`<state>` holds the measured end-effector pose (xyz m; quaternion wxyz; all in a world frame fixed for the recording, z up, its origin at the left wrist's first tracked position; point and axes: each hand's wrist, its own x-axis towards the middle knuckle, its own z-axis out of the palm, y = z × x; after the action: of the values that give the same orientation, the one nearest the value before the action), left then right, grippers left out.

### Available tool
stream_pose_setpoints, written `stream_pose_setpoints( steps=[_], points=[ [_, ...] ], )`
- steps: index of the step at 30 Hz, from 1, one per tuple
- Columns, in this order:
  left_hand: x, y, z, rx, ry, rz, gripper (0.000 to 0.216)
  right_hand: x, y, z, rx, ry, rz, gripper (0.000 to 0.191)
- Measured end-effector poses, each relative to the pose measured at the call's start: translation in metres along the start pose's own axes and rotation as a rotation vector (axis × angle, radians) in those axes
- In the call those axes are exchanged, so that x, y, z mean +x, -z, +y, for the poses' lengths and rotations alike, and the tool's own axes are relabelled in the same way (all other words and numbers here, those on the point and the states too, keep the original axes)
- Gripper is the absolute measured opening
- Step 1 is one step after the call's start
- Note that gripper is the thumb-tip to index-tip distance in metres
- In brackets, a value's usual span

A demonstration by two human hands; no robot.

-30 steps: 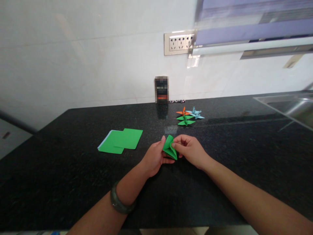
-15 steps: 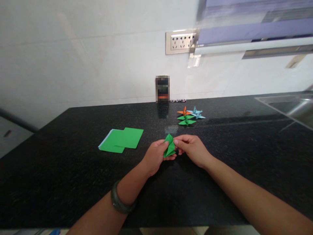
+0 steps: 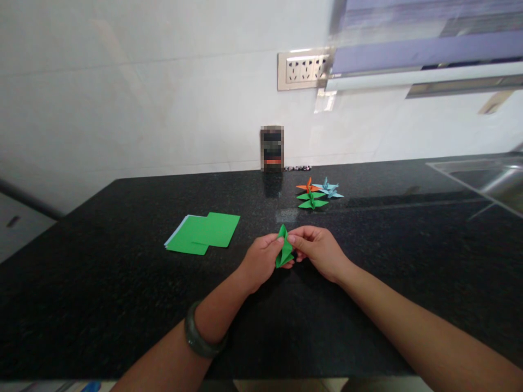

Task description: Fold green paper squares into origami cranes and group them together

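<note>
Between my hands is a partly folded piece of green origami paper [image 3: 285, 251], held just above the dark countertop. My left hand [image 3: 261, 260] grips its left side, thumb on the front and fingers behind. My right hand [image 3: 317, 247] pinches its right edge between thumb and index finger. Beyond the hands, slightly to the right, sits a cluster of folded paper cranes: green cranes [image 3: 312, 202], an orange crane [image 3: 309, 187] and light blue cranes [image 3: 329, 189]. Flat green paper squares [image 3: 218, 230] lie to the left, with a pale blue sheet showing under their edge.
The black speckled countertop [image 3: 122, 283] runs up to a white tiled wall. A blurred-out upright phone-like object [image 3: 272, 148] leans there, a beaded strap [image 3: 298, 168] beside it. A wall socket [image 3: 302, 69] is above. The metal sink [image 3: 502, 182] is at far right.
The green paper has become narrower, its flaps pressed closer together. Both hands have drawn slightly nearer to each other, the left thumb shifting right. The cranes and flat sheets stay put.
</note>
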<state>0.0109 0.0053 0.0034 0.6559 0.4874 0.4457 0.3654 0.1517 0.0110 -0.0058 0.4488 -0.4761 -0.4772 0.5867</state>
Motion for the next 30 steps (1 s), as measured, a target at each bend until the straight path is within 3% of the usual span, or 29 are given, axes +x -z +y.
stream_pose_setpoints(
  steps=[11, 24, 30],
  points=[
    [0.003, 0.006, -0.008, 0.280, -0.124, -0.010, 0.027, 0.001, 0.003, 0.000, -0.037, 0.067, -0.050, 0.027],
    [-0.001, 0.011, -0.005, 0.450, -0.160, -0.092, 0.016, 0.003, 0.010, 0.000, 0.122, -0.058, -0.189, 0.028],
    [-0.002, 0.013, -0.005, 0.478, -0.133, -0.138, 0.015, 0.003, 0.011, -0.002, 0.091, -0.042, -0.247, 0.027]
  ],
)
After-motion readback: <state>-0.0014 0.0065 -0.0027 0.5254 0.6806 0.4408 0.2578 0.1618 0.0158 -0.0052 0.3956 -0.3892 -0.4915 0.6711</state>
